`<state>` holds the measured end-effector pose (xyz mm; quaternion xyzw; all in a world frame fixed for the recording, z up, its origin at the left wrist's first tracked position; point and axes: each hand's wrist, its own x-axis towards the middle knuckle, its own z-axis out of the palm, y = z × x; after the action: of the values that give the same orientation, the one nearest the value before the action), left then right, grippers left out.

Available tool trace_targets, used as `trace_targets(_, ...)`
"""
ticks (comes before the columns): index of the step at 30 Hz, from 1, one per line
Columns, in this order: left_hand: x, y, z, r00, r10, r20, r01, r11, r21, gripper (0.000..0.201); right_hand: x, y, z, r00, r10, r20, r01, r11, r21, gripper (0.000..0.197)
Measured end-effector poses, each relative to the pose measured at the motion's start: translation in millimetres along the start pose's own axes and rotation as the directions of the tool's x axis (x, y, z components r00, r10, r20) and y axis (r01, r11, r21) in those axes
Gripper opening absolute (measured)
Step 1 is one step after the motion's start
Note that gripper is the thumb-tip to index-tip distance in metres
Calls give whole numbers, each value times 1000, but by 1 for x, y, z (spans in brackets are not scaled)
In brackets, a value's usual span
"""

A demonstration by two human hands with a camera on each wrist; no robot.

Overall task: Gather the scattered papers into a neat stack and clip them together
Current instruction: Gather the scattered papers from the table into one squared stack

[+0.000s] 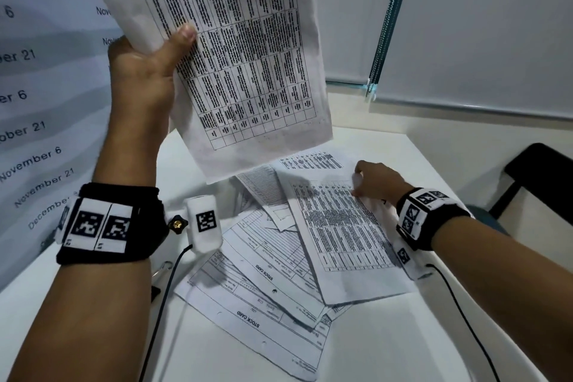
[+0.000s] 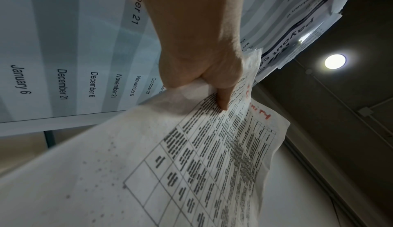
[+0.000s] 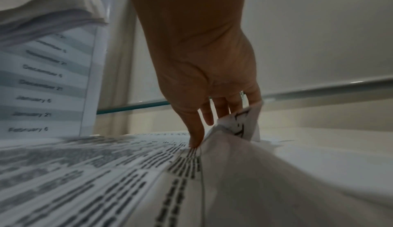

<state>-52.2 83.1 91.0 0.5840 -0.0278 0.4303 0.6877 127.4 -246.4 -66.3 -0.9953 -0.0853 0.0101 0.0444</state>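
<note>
My left hand holds a bundle of printed table sheets high above the white table, thumb pressed on the front; the wrist view shows the same grip on the bundle. Below lie several scattered papers, among them "STOCK CARD" forms and a dense table sheet on top. My right hand pinches that sheet's far right edge, which bunches up between the fingers as a raised fold. A small metal loop with a black piece, perhaps a clip, peeks from behind my left forearm.
A wall poster with dates stands close on the left. A window blind with a bead cord closes the back right. A dark chair sits beyond the table's right edge. Sensor cables trail over the table.
</note>
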Motion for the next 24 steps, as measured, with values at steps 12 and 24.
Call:
trace_targets(12, -1, 5, -7, 999, -28, 18, 28, 1000, 9, 41, 1, 18, -10, 994, 41, -98, -37, 998, 46, 19)
trace_targets(24, 14, -12, -13, 978, 68, -198, -36, 986, 164, 23, -47, 19, -82, 922, -60, -382, 129, 979, 158, 30)
